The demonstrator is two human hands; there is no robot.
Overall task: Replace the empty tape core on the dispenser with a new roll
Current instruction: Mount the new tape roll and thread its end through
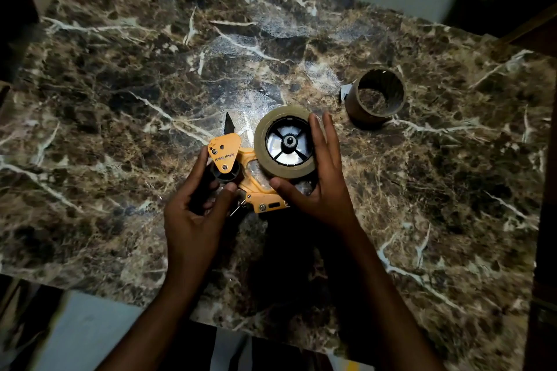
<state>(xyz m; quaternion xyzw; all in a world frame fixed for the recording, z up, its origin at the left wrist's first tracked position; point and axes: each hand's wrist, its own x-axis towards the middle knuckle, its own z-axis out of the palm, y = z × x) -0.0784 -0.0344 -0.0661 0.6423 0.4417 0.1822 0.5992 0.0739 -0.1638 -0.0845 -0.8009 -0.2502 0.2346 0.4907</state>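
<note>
Head cam is looking straight down at both hands working on the dispenser (241, 166), which lies flat on its side on a dark marble table (120, 69). The right hand (316, 187) is cupped around the new roll (284, 138), fingers (319, 135) stretched up along its right edge and thumb pressed against the lower rim, so it's gripping the roll from the side. The roll sits over the dispenser's black spoked hub (290, 141), looks seated but can't swear it's pushed all the way down. The left hand (193, 208) is closed around the front end of the orange body, thumb near the middle of the frame and fingers curled by the black roller (224, 173) under the little plate that reads XMUNK. A dark pointed blade (228, 123) sticks out past that plate. The empty core (375, 96) stands on end on the table up and to the right, well apart from the hands, with a scrap of tape hanging off its left side.
</note>
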